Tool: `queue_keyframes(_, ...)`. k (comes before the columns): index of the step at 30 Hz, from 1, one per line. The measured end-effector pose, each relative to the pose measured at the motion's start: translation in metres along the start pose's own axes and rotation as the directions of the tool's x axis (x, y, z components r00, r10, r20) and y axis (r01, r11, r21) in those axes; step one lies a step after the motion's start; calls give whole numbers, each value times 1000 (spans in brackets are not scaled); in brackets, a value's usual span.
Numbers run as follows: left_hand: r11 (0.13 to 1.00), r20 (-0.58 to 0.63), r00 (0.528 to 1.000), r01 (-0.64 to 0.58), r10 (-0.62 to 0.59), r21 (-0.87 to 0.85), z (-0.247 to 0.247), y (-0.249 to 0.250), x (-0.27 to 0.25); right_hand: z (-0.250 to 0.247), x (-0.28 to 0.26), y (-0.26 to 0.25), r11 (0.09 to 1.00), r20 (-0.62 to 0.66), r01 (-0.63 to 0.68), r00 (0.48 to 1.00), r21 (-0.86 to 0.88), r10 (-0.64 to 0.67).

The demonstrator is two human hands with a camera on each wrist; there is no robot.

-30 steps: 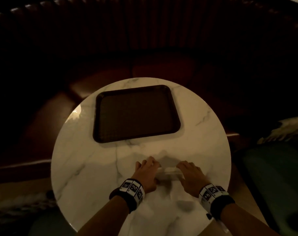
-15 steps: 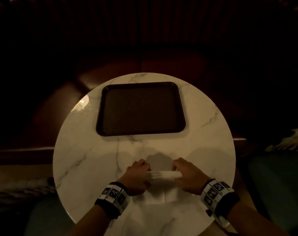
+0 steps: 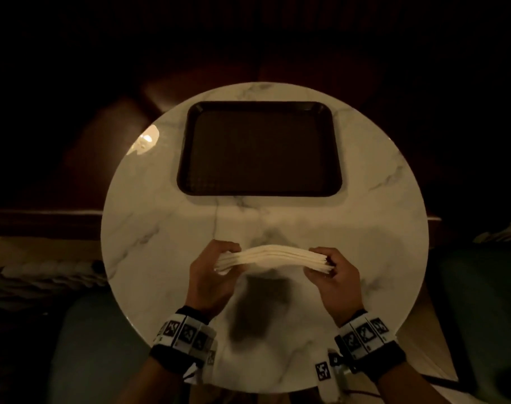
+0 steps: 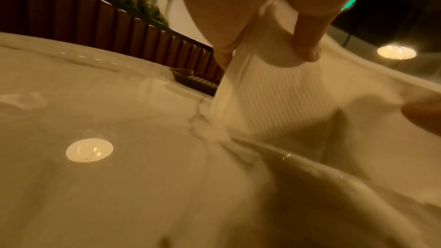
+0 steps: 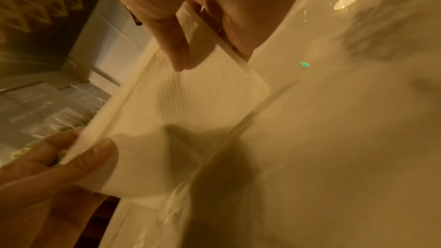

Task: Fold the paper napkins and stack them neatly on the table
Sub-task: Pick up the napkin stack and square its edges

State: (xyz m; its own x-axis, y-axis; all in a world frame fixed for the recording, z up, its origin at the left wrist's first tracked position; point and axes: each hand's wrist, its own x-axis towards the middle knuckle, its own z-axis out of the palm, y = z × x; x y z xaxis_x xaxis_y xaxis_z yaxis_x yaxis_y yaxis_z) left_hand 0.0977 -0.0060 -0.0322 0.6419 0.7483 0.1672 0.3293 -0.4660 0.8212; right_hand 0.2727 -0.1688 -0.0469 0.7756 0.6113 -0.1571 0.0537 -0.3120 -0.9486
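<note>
A stack of white ribbed paper napkins (image 3: 273, 256) hangs in the air above the near half of the round marble table (image 3: 161, 243), bowed slightly upward in the middle. My left hand (image 3: 219, 265) pinches its left end and my right hand (image 3: 325, 265) pinches its right end. In the left wrist view the stack of napkins (image 4: 269, 105) is clamped between thumb and fingers (image 4: 306, 44). The right wrist view shows the napkins (image 5: 190, 105) under my right hand's fingers (image 5: 177, 50), with the left hand's thumb (image 5: 93, 156) at the far end.
A dark rectangular tray (image 3: 260, 150) sits on the far half of the table. Dark upholstered seating surrounds the table, with teal seat cushions (image 3: 482, 301) at the near left and right. A lamp reflection (image 3: 145, 139) shines on the table's left edge.
Both hands have lifted the napkin stack off the table and moved apart towards its ends; the stack now hangs between them and casts a shadow on the marble.
</note>
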Motion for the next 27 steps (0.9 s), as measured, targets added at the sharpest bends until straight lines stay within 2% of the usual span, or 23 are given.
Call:
queue_keyframes(4, 996, -49, 998, 21, -25, -88, 0, -2, -7, 4, -4, 2, 995, -57, 73, 996, 75, -68)
queue_keyframes(9, 952, 37, 996, 88, -81, -294, 13, -25, -16, 15, -2, 22, 997, 1, 53, 999, 65, -53)
queue_keyframes(14, 946, 117, 983, 170, -143, -277, 19, -30, -5, 17, 2, 23, 991, -61, 77, 996, 110, -70)
queue_keyframes(18, 942, 37, 983, 182, -179, -282, 24, -29, 0, 19, 6, 26, 994, -81, 66, 995, 91, -58)
queue_keyframes(21, 879, -29, 976, 179, -214, -443, 19, -20, 2, 17, 10, 18, 987, -95, 113, 990, 115, -102)
queue_keyframes(23, 855, -60, 980, 135, -190, -500, 16, -19, 4, 15, 13, 13, 973, -90, 156, 986, 172, -143)
queue_keyframes(27, 847, -10, 989, 122, -148, -518, 21, -31, 1, 20, 13, 22, 978, 12, 113, 993, 173, -117)
